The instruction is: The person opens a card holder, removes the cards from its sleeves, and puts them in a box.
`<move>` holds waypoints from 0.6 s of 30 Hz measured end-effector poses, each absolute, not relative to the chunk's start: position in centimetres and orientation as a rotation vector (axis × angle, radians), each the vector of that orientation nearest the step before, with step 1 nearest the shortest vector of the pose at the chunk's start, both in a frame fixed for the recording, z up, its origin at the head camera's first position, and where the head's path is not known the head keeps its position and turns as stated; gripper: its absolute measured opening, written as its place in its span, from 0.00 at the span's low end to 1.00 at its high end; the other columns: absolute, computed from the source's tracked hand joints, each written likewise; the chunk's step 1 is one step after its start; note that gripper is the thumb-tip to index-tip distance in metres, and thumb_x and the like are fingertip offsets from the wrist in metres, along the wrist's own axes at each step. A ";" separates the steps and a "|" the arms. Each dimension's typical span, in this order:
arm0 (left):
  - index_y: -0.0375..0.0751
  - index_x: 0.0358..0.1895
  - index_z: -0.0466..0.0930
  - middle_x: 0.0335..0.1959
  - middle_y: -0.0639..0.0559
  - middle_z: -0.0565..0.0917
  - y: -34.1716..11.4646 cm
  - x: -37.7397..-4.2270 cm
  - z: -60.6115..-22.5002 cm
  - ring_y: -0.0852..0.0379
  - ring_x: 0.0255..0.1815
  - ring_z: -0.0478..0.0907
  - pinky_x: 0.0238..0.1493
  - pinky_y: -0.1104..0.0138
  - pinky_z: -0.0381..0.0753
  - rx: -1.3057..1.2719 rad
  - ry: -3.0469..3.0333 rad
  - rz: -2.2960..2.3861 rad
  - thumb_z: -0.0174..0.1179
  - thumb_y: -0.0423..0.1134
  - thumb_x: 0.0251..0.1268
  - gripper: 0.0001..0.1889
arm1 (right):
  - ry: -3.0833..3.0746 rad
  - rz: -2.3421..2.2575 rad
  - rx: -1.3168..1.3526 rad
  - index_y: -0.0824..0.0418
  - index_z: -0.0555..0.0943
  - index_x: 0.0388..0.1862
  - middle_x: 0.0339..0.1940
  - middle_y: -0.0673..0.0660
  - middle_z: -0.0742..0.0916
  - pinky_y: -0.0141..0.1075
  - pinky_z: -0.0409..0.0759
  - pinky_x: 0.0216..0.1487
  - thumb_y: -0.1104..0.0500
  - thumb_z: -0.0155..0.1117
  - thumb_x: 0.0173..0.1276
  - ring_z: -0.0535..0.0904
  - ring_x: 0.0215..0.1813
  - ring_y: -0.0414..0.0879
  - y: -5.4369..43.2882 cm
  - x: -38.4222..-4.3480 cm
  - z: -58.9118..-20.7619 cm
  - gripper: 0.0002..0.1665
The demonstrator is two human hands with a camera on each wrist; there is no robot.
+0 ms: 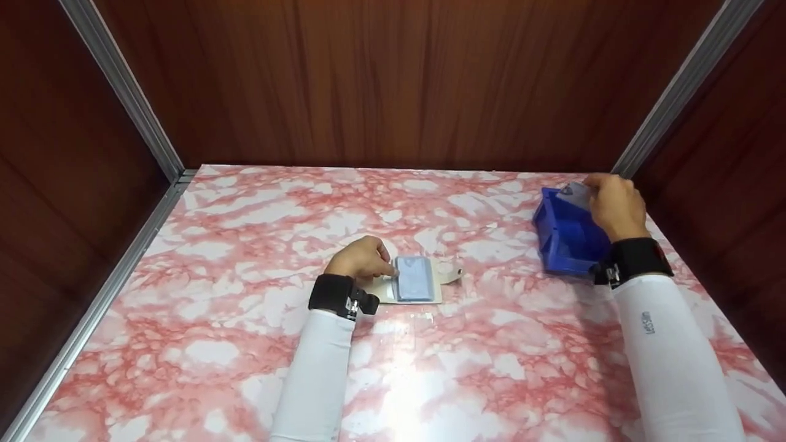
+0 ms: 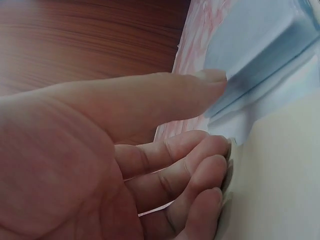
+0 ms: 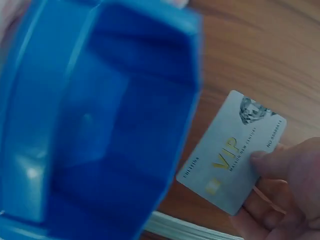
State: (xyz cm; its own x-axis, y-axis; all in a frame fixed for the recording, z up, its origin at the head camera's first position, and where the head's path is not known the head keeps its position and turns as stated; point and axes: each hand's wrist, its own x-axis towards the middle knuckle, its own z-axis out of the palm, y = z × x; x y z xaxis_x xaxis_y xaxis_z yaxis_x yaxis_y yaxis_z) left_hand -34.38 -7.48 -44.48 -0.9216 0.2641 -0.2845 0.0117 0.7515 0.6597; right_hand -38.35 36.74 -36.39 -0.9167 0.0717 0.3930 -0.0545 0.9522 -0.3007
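A cream card holder lies spread on the table, with a thick block of bluish clear sleeves and a snap tab at its right. My left hand is at its left side. In the left wrist view the thumb meets the edge of the sleeves, while the bent fingertips rest on the cream cover, apart from the thumb. My right hand pinches a silver VIP card by one edge, thumb on its printed face. In the head view that card overlaps the far rim of a blue plastic bin.
Red-and-white marbled sheeting covers the table. Dark wood panels rise at the back and both sides, with metal rails at the corners. The right side panel stands close beside the bin and my right hand.
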 end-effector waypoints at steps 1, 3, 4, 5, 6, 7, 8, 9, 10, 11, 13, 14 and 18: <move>0.42 0.38 0.74 0.25 0.53 0.79 -7.5 -34.4 -44.5 0.55 0.26 0.77 0.25 0.68 0.74 0.210 2.589 0.969 0.68 0.47 0.48 0.18 | -2.717 0.411 -0.001 0.58 0.80 0.49 0.50 0.70 0.81 0.63 0.69 0.42 0.66 0.51 0.62 0.75 0.46 0.73 36.9 -38.4 -36.7 0.17; 0.42 0.38 0.75 0.25 0.54 0.79 -7.6 -34.3 -44.5 0.56 0.26 0.76 0.25 0.68 0.74 0.222 2.597 0.963 0.68 0.48 0.48 0.18 | -2.740 0.368 0.019 0.59 0.80 0.47 0.48 0.71 0.81 0.62 0.70 0.41 0.67 0.50 0.62 0.75 0.45 0.72 37.2 -38.6 -37.2 0.17; 0.42 0.38 0.75 0.25 0.54 0.79 -7.6 -34.3 -44.5 0.57 0.26 0.76 0.25 0.69 0.73 0.227 2.600 0.959 0.68 0.48 0.48 0.18 | -2.750 0.343 0.027 0.60 0.81 0.46 0.47 0.72 0.81 0.62 0.70 0.41 0.67 0.50 0.62 0.75 0.45 0.72 37.2 -38.7 -37.4 0.16; 0.42 0.38 0.75 0.25 0.54 0.79 -7.7 -34.3 -44.5 0.58 0.25 0.75 0.25 0.69 0.73 0.230 2.604 0.955 0.68 0.48 0.47 0.18 | -2.766 0.320 0.036 0.61 0.81 0.45 0.46 0.72 0.82 0.62 0.70 0.41 0.67 0.50 0.61 0.75 0.45 0.72 37.2 -38.8 -37.7 0.16; 0.42 0.38 0.75 0.24 0.54 0.79 -7.8 -34.3 -44.5 0.58 0.25 0.74 0.25 0.69 0.72 0.230 2.609 0.954 0.68 0.48 0.47 0.19 | -2.792 0.307 0.048 0.61 0.81 0.45 0.45 0.72 0.82 0.62 0.70 0.42 0.68 0.50 0.61 0.76 0.45 0.71 37.1 -38.9 -37.9 0.16; 0.42 0.38 0.75 0.24 0.54 0.79 -7.8 -34.3 -44.5 0.59 0.25 0.74 0.25 0.70 0.72 0.232 2.615 0.950 0.68 0.48 0.47 0.19 | -2.824 0.292 0.061 0.62 0.81 0.45 0.45 0.73 0.82 0.62 0.71 0.43 0.68 0.49 0.61 0.76 0.45 0.71 37.1 -39.0 -38.0 0.17; 0.42 0.38 0.75 0.24 0.54 0.79 -7.9 -34.4 -44.5 0.59 0.24 0.73 0.25 0.70 0.71 0.229 2.618 0.950 0.68 0.48 0.47 0.18 | -2.863 0.279 0.075 0.63 0.81 0.46 0.45 0.73 0.82 0.62 0.71 0.44 0.68 0.50 0.61 0.76 0.46 0.70 37.0 -39.1 -38.2 0.17; 0.43 0.38 0.75 0.25 0.54 0.79 -7.9 -34.3 -44.5 0.59 0.24 0.73 0.24 0.70 0.71 0.220 2.617 0.952 0.68 0.48 0.47 0.18 | -2.909 0.278 0.087 0.64 0.81 0.46 0.45 0.73 0.81 0.62 0.71 0.45 0.69 0.50 0.61 0.76 0.46 0.69 36.9 -39.2 -38.3 0.17; 0.43 0.38 0.75 0.25 0.54 0.79 -8.0 -34.3 -44.5 0.59 0.24 0.73 0.24 0.70 0.71 0.212 2.616 0.954 0.68 0.48 0.47 0.19 | -2.959 0.277 0.101 0.65 0.80 0.47 0.46 0.74 0.81 0.62 0.72 0.45 0.69 0.50 0.61 0.76 0.46 0.69 36.8 -39.4 -38.5 0.17; 0.43 0.38 0.75 0.25 0.54 0.79 -8.1 -34.3 -44.5 0.59 0.24 0.73 0.24 0.69 0.71 0.207 2.615 0.958 0.69 0.48 0.47 0.19 | -3.013 0.275 0.112 0.65 0.80 0.48 0.47 0.74 0.81 0.62 0.72 0.46 0.69 0.51 0.62 0.76 0.46 0.68 36.7 -39.5 -38.6 0.17; 0.43 0.38 0.74 0.25 0.53 0.80 -8.1 -34.3 -44.5 0.59 0.24 0.73 0.24 0.69 0.72 0.201 2.612 0.962 0.69 0.48 0.46 0.19 | -3.089 0.266 0.131 0.67 0.79 0.48 0.48 0.74 0.80 0.61 0.73 0.46 0.69 0.52 0.61 0.77 0.47 0.67 36.5 -39.8 -38.9 0.17; 0.43 0.38 0.74 0.26 0.53 0.80 -8.1 -34.3 -44.5 0.58 0.25 0.74 0.25 0.69 0.72 0.201 2.611 0.964 0.69 0.48 0.46 0.19 | -3.117 0.262 0.133 0.68 0.79 0.49 0.48 0.74 0.80 0.61 0.73 0.47 0.69 0.53 0.61 0.77 0.47 0.66 36.5 -39.8 -39.1 0.17; 0.43 0.38 0.74 0.27 0.53 0.80 -7.6 -34.3 -44.5 0.58 0.26 0.74 0.26 0.69 0.73 0.205 2.607 0.955 0.70 0.48 0.45 0.20 | -3.164 0.247 0.147 0.69 0.78 0.49 0.48 0.73 0.81 0.62 0.72 0.48 0.69 0.52 0.62 0.77 0.48 0.67 36.9 -39.6 -39.7 0.16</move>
